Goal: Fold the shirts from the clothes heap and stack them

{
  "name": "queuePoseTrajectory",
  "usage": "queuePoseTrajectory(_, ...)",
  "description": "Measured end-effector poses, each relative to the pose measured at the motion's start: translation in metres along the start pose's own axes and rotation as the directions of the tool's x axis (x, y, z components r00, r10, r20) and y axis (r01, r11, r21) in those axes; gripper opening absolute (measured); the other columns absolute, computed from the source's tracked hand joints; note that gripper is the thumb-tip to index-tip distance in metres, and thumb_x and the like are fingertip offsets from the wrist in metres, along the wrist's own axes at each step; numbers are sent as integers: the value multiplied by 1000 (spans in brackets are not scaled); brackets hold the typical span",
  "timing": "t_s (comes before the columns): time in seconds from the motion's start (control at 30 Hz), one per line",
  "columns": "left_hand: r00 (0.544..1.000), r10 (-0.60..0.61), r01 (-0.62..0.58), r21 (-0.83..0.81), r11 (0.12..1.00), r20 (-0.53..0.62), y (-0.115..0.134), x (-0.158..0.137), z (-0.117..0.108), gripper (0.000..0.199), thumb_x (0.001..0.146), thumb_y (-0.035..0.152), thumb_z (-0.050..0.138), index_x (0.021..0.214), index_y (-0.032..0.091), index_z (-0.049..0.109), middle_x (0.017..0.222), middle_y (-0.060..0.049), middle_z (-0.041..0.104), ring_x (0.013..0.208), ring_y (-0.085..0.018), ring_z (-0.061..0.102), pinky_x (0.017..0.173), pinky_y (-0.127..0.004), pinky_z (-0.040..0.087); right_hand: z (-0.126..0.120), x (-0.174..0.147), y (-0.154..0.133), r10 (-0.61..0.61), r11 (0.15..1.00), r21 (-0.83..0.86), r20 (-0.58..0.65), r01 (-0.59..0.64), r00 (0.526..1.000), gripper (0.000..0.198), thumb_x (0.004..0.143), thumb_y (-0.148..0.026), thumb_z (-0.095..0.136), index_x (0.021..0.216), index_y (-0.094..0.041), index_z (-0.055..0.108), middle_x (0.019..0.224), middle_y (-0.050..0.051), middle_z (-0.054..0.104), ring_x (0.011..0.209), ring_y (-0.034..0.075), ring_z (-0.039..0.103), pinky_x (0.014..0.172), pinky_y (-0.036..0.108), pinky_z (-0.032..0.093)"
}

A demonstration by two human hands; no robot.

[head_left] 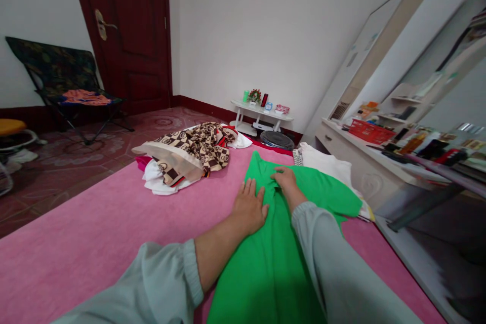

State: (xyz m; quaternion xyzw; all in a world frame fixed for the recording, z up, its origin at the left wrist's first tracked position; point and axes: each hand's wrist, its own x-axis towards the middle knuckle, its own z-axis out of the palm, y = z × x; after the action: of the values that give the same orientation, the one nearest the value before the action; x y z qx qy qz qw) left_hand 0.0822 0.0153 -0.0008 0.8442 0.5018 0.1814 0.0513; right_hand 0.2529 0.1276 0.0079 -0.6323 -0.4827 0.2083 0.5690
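Green garment (266, 268) lies on pink cover (114, 212). Left hand (250, 208) flat on it, fingers extended; right hand (285, 180) pinches fabric.

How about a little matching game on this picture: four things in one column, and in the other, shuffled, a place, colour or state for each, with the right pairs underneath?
Things:
1. left hand
2. chair
3. right hand
4. basket

Clues:
a. near the door
b. curled, at a crease in the green cloth
c. red, on the desk
d. laid flat, palm down

Right pairs: 1-d, 2-a, 3-b, 4-c
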Motion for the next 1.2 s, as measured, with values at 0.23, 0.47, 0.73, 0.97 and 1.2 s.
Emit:
queuePoseTrajectory(0.23,996,-7,1,-69,998,-85,0,0,-1,75,89,44,46,151,12,18,157,-20,7,145,-32,8,116,-46,17,-17,-18,-10,-228,948,-272,-234,162,945,31,64,-19,53,88,-14,72,97,12,66,97,27,58,98,43,39)
queuePoseTrajectory(0.47,999,38,-39,-46,998,-16,-1,1,2,59,93,46,36,143,16,39,154,-15,26,143,-29,18,116,-48,15,-35,-27,12,-270,754,-627,-21,198,963,35,69,-19,58,101,-8,69,110,21,60,108,32,54,93,45,41)
queuePoseTrajectory(0.73,999,40,-40,-20,999,-22,2,-1,-2,57,93,46,35,140,15,43,151,-16,32,142,-32,22,116,-49,15,-10,-38,-25,-511,541,-551,385,635,769,41,88,-23,44,128,-21,56,138,11,51,128,27,43,108,49,26)
queuePoseTrajectory(0.97,999,42,-43,-35,998,-33,-2,1,5,57,92,47,39,140,15,42,149,-16,35,140,-30,26,116,-48,15,6,-6,3,-121,779,-449,578,438,807,34,83,-35,60,115,-25,65,135,8,56,127,30,46,106,58,26)
queuePoseTrajectory(1.2,988,99,-108,-77,991,-120,2,-3,-24,40,85,35,55,121,18,56,136,-13,48,128,-28,42,107,-41,33,-43,-22,-18,-360,787,-414,293,457,886,31,73,-20,55,100,-20,70,102,7,70,88,22,62,91,38,44)
